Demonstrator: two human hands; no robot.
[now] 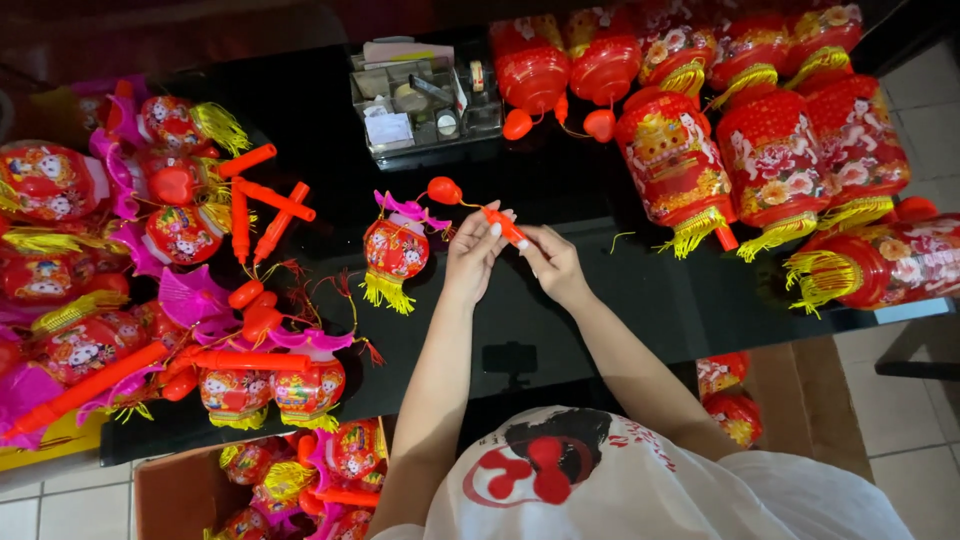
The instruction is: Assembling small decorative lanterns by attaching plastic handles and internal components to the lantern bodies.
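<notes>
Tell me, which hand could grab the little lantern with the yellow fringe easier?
Probably the left hand. It is right beside the small lantern on the black table, while the right hand is farther off. Both hands pinch the orange stick.

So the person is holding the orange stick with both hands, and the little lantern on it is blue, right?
Not quite. Both hands, the left hand and the right hand, do hold the orange stick, but the little lantern hanging from it is red with a pink top and a yellow fringe, not blue. The head view shows it lying on the black table.
</notes>
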